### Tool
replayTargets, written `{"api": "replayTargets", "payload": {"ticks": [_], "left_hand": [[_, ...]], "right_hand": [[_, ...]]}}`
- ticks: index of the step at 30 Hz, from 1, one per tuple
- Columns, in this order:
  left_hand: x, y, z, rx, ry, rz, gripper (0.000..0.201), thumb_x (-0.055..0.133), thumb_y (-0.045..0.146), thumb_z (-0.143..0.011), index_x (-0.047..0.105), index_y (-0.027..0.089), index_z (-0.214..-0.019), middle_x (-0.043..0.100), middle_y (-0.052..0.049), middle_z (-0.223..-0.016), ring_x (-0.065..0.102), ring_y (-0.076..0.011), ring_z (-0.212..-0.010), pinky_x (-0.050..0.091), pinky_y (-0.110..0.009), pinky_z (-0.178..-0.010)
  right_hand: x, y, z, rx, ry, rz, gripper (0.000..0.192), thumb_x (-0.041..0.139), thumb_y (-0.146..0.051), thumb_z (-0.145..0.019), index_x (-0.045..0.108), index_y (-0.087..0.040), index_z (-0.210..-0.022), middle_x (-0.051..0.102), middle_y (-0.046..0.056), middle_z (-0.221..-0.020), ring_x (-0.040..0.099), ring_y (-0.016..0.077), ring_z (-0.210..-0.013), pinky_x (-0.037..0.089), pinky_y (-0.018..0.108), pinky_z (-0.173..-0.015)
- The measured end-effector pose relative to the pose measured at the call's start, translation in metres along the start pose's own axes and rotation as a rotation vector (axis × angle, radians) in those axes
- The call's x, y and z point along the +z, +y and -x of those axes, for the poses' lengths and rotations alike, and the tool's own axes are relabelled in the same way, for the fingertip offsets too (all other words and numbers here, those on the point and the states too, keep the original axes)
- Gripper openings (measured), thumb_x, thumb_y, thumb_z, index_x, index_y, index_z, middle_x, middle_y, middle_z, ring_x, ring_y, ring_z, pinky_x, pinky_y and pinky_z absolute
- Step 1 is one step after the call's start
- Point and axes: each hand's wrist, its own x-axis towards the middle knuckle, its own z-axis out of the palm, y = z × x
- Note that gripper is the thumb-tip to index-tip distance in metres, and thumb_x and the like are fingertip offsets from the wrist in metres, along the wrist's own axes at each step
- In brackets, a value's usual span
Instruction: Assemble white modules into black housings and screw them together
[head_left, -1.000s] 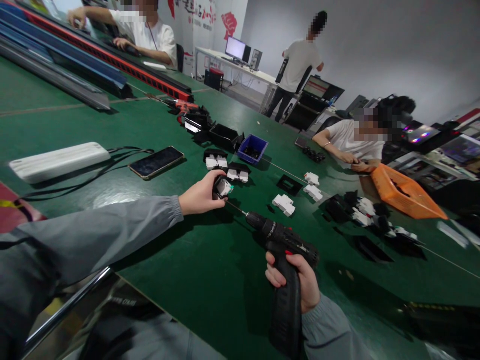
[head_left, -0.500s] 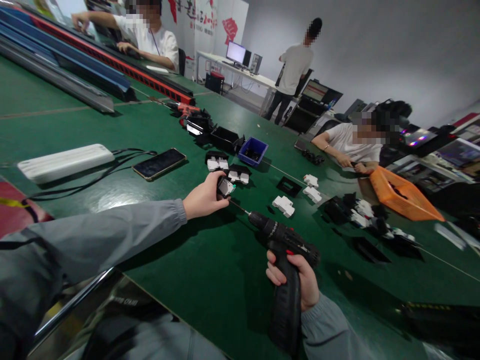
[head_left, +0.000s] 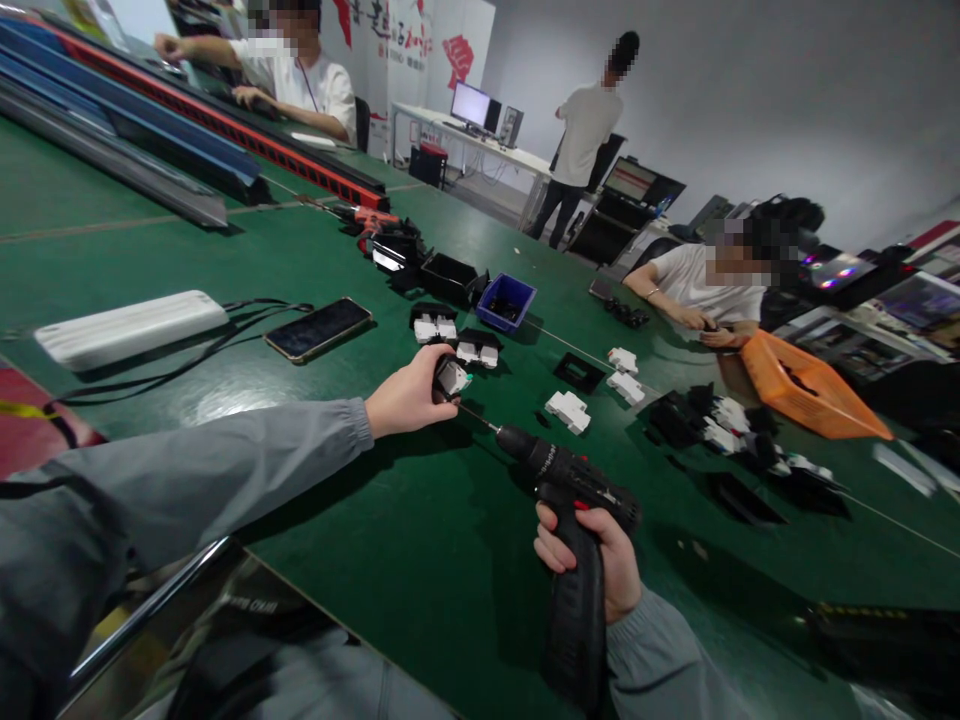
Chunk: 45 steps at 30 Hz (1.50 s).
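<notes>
My left hand (head_left: 409, 397) grips a small black and white plastic part (head_left: 451, 377) and holds it on the green table (head_left: 420, 540). My right hand (head_left: 592, 560) is wrapped around the handle of a black cordless screwdriver (head_left: 564, 487). The screwdriver's thin bit points up and left and its tip meets the part in my left hand. Similar black and white parts (head_left: 433, 322) lie just beyond my left hand, and a white part (head_left: 568, 410) lies to the right.
A blue bin (head_left: 505, 299), black trays, a phone (head_left: 318, 328) and a white power strip (head_left: 127, 327) lie on the table. An orange tray (head_left: 806, 388) sits at the right by a seated person (head_left: 705, 285). Another person sits at the far left, and one stands behind.
Both hands stay almost still, with the screwdriver bit kept on the part. The view has shifted very slightly.
</notes>
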Motion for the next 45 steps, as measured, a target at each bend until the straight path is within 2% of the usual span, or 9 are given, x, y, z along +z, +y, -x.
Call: {"api": "replayTargets", "payload": {"ticks": [6, 10, 15, 19, 24, 28, 33, 38, 45], "left_hand": [[-0.007, 0.0, -0.004, 0.099, -0.044, -0.192, 0.072, 0.067, 0.037, -0.075, 0.036, 0.021, -0.138, 0.053, -0.011, -0.128, 0.066, -0.024, -0.096, 0.054, -0.035, -0.08], [-0.014, -0.006, -0.008, 0.145, -0.046, -0.5, 0.066, 0.065, 0.043, -0.077, 0.04, 0.023, -0.135, 0.054, -0.011, -0.127, 0.069, -0.0264, -0.088, 0.054, -0.036, -0.072], [-0.025, -0.017, -0.023, 0.213, 0.189, -0.545, 0.066, 0.064, 0.046, -0.079, 0.04, 0.02, -0.134, 0.055, -0.013, -0.12, 0.065, -0.0311, -0.103, 0.056, -0.04, -0.081], [-0.014, 0.011, -0.034, 0.233, 0.242, -0.482, 0.067, 0.066, 0.045, -0.079, 0.037, 0.021, -0.135, 0.055, -0.012, -0.121, 0.063, -0.03, -0.106, 0.055, -0.04, -0.086], [0.033, 0.078, -0.061, 0.345, 0.058, -0.619, 0.063, 0.062, 0.042, -0.082, 0.038, 0.024, -0.137, 0.053, -0.012, -0.128, 0.065, -0.0303, -0.102, 0.055, -0.038, -0.079], [0.071, 0.107, -0.098, 0.476, -0.071, -0.705, 0.064, 0.063, 0.034, -0.078, 0.043, 0.019, -0.137, 0.046, -0.016, -0.13, 0.058, -0.0331, -0.113, 0.05, -0.039, -0.091], [0.101, 0.108, -0.133, 0.447, -0.246, -0.855, 0.068, 0.06, 0.033, -0.078, 0.039, 0.019, -0.141, 0.046, -0.017, -0.128, 0.056, -0.0336, -0.112, 0.049, -0.041, -0.089], [0.109, 0.094, -0.15, 0.419, -0.41, -0.962, 0.066, 0.058, 0.033, -0.077, 0.045, 0.016, -0.139, 0.054, -0.02, -0.124, 0.058, -0.037, -0.111, 0.049, -0.045, -0.087], [0.095, 0.087, -0.129, 0.493, -0.309, -0.887, 0.079, 0.055, 0.021, -0.077, 0.028, 0.012, -0.151, 0.036, -0.024, -0.151, 0.034, -0.0389, -0.14, 0.031, -0.052, -0.111]], "right_hand": [[-0.005, 0.002, -0.002, -0.017, 0.059, 0.026, 0.034, 0.053, -0.037, -0.077, 0.071, -0.008, -0.083, 0.051, 0.003, -0.062, 0.034, 0.0089, -0.047, 0.028, 0.025, -0.051], [-0.011, 0.002, -0.004, 0.066, 0.021, 0.023, 0.04, 0.053, -0.042, -0.077, 0.07, -0.007, -0.086, 0.049, 0.001, -0.052, 0.045, 0.0122, -0.05, 0.032, 0.025, -0.055], [-0.015, -0.002, -0.007, 0.126, 0.028, 0.028, 0.039, 0.048, -0.04, -0.08, 0.069, -0.007, -0.086, 0.056, 0.002, -0.053, 0.055, 0.0143, -0.052, 0.037, 0.024, -0.054], [-0.015, -0.003, -0.008, 0.143, 0.019, 0.02, 0.038, 0.046, -0.037, -0.082, 0.069, -0.006, -0.086, 0.059, 0.003, -0.054, 0.057, 0.0131, -0.05, 0.042, 0.023, -0.053], [-0.011, -0.005, -0.004, 0.158, 0.027, 0.049, 0.035, 0.046, -0.034, -0.085, 0.066, -0.006, -0.088, 0.06, 0.004, -0.054, 0.058, 0.0125, -0.048, 0.043, 0.021, -0.049], [-0.005, -0.008, -0.001, 0.094, 0.06, 0.045, 0.024, 0.043, -0.026, -0.084, 0.061, -0.011, -0.091, 0.063, 0.002, -0.056, 0.057, 0.0129, -0.046, 0.045, 0.022, -0.047], [-0.004, -0.007, -0.002, 0.02, 0.057, 0.008, 0.02, 0.051, -0.022, -0.077, 0.058, -0.013, -0.094, 0.069, 0.004, -0.067, 0.058, 0.0129, -0.044, 0.047, 0.024, -0.045], [-0.006, -0.005, -0.005, 0.023, 0.026, 0.016, 0.022, 0.053, -0.022, -0.074, 0.057, -0.013, -0.093, 0.071, 0.004, -0.069, 0.059, 0.013, -0.045, 0.048, 0.024, -0.046], [-0.01, -0.006, -0.007, 0.083, 0.016, -0.019, 0.025, 0.053, -0.024, -0.072, 0.056, -0.014, -0.095, 0.068, 0.003, -0.068, 0.06, 0.0142, -0.046, 0.048, 0.025, -0.049]]}}
